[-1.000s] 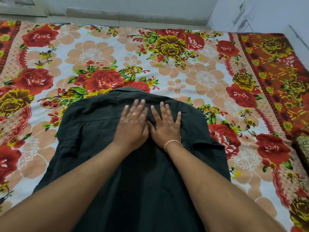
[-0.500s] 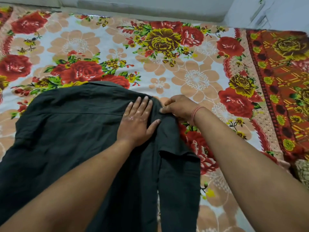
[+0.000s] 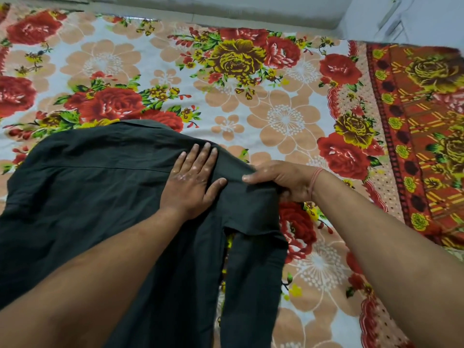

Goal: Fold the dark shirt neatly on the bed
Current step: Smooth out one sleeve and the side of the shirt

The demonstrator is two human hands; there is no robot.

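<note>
While dark shirt lies back-up on floral bedsheet, long axis runs collar-far to hem-near. Left hand flat, fingers spread, pressing shirt's right shoulder. Right hand pinching sleeve edge beside it.

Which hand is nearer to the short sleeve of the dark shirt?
Right. The right hand grips the shirt's shoulder just above the sleeve; the left hand lies flat on the shirt's back, beside it.
</note>
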